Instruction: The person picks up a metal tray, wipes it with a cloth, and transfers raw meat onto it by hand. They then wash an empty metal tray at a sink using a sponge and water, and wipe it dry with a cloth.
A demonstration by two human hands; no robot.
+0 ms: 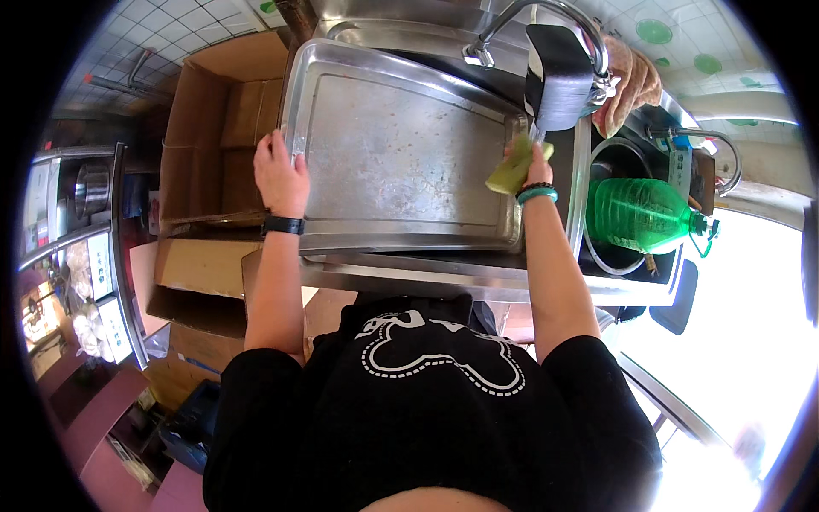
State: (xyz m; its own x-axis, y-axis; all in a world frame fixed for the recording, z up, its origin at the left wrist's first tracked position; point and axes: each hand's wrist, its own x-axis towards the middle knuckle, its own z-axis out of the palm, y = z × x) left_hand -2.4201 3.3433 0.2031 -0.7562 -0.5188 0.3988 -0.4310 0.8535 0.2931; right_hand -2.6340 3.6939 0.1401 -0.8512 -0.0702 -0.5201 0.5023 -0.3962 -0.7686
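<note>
A large rectangular stainless-steel tray [397, 153] lies tilted over the sink, with small specks on its inner surface. My left hand [282, 174], with a black band at the wrist, rests at the tray's left rim, thumb on the rim. A yellow-green scrubbing cloth or pad [512, 171] is gripped in my right hand [537, 168], at the tray's right end; it looks slightly blurred. Beaded and green bracelets circle that wrist. Directly above this hand a curved metal faucet [556, 9] arches, with a black block-like object [558, 77] in front of it, and water seems to run near my fingers.
Open cardboard boxes [192, 141] stand left of the sink [416, 269]. At right, a green plastic bottle [640, 214] lies over a round metal basin [598, 256] in a second bowl, near another faucet [729, 150]. A brown cloth [630, 80] hangs behind the first faucet.
</note>
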